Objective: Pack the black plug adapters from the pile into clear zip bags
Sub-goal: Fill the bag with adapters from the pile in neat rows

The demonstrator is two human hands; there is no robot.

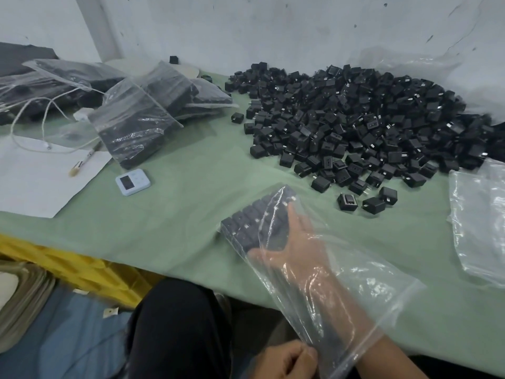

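Observation:
A big pile of black plug adapters (369,119) covers the far right of the green table (191,192). In front of me lies a clear zip bag (344,302), its closed end pointing away. My right hand (297,242) is deep inside it, fingers stretched flat over a neat block of adapters (254,222) at the bag's bottom, thumb spread at the block's near end. My left hand (287,359) pinches the bag's mouth edge at the table's front, fingers curled.
Filled zip bags (136,124) are heaped at the back left. A small white timer (133,181), a paper sheet (41,181), a brush and a white cable lie at left. Empty clear bags (481,228) sit at right. A yellow crate (68,266) stands below the table edge.

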